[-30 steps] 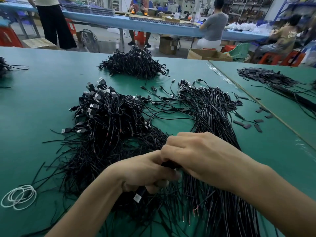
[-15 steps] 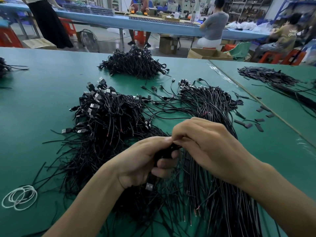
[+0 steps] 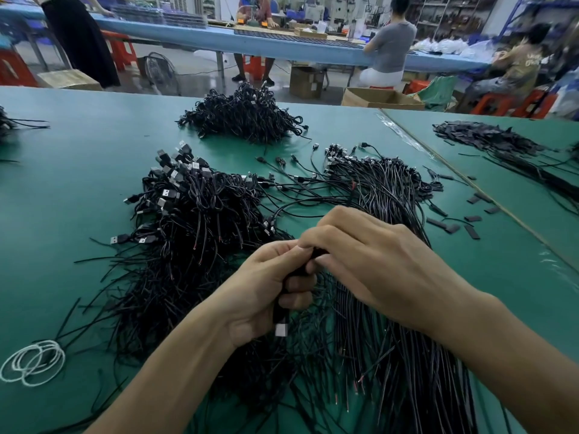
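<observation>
A black USB cable is sitting just below the middle of the frame, its silver plug hanging beneath the left hand, whose fingers are curling round it. The right hand is pinching the cable's upper end, touching the left hand. Beneath them, black cable piles are spreading over the green table. White loops are lying at the lower left.

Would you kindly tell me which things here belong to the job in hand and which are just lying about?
In the job: left hand, right hand, USB cable they grip, plug-end pile, straight bundle.
Lying about: far cable heap, white wire loops, black sleeve pieces.
</observation>
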`<action>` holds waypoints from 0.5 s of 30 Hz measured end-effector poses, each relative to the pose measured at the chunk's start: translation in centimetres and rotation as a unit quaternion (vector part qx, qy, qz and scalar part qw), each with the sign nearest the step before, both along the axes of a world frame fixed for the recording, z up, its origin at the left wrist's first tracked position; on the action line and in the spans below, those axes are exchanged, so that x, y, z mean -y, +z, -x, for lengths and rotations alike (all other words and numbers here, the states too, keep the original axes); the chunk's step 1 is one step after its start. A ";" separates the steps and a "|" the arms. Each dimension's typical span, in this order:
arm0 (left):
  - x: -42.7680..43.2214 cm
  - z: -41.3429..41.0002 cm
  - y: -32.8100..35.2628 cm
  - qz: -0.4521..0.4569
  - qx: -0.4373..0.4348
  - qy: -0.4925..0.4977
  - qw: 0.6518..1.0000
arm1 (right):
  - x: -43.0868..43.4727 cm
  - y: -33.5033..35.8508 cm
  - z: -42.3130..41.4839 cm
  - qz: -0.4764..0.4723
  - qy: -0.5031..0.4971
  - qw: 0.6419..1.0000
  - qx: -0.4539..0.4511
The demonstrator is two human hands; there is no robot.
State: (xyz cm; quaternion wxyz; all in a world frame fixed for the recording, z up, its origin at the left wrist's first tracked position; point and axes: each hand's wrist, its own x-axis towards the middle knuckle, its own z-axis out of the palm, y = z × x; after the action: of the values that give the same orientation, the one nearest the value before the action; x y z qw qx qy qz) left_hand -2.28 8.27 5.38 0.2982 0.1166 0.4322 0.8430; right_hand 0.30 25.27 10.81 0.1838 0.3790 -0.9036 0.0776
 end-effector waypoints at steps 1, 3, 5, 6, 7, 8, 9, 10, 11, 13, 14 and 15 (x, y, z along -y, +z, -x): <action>0.0 0.0 0.0 0.004 0.002 0.003 1.000 | -0.1 0.0 0.0 -0.011 -0.001 1.000 0.005; 0.0 0.0 -0.1 0.016 0.002 0.001 1.000 | -0.1 0.1 -0.1 -0.030 0.000 1.000 0.005; -0.1 -0.1 -0.1 0.035 0.001 0.000 0.999 | -0.1 0.2 0.0 -0.048 0.004 0.999 -0.002; -0.2 -0.1 -0.1 0.042 0.003 0.002 0.999 | -0.1 0.2 0.1 -0.055 0.006 0.998 -0.004; -0.2 -0.1 -0.2 0.044 0.006 0.005 0.999 | 0.0 0.2 0.2 -0.062 0.007 0.998 -0.005; -0.2 -0.1 -0.2 0.045 0.009 0.008 0.999 | 0.0 0.2 0.3 -0.066 0.008 0.998 -0.005; -0.3 -0.2 -0.2 0.046 0.010 0.009 0.999 | -0.1 0.2 0.4 -0.068 0.008 0.998 -0.004; -0.3 -0.2 -0.2 0.046 0.011 0.010 0.999 | -0.1 0.1 0.5 -0.066 0.009 0.998 -0.003; -0.3 -0.2 -0.2 0.046 0.011 0.012 0.999 | -0.1 0.1 0.5 -0.060 0.008 0.998 -0.005; -0.4 -0.3 -0.1 0.035 0.012 0.021 0.999 | 0.0 -0.2 0.5 -0.031 -0.001 0.999 -0.016; -0.5 -0.3 0.0 0.026 0.009 0.030 0.999 | 0.1 -0.4 0.5 -0.007 -0.010 1.000 -0.022; -0.5 -0.3 0.1 0.017 0.002 0.041 0.999 | 0.3 -0.7 0.4 0.026 -0.022 0.999 -0.024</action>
State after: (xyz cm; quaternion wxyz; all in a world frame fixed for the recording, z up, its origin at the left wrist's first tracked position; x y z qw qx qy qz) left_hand -1.99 8.77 5.44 0.2656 0.0921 0.4502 0.8475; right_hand -0.09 25.00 10.07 0.2169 0.3560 -0.9047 0.0883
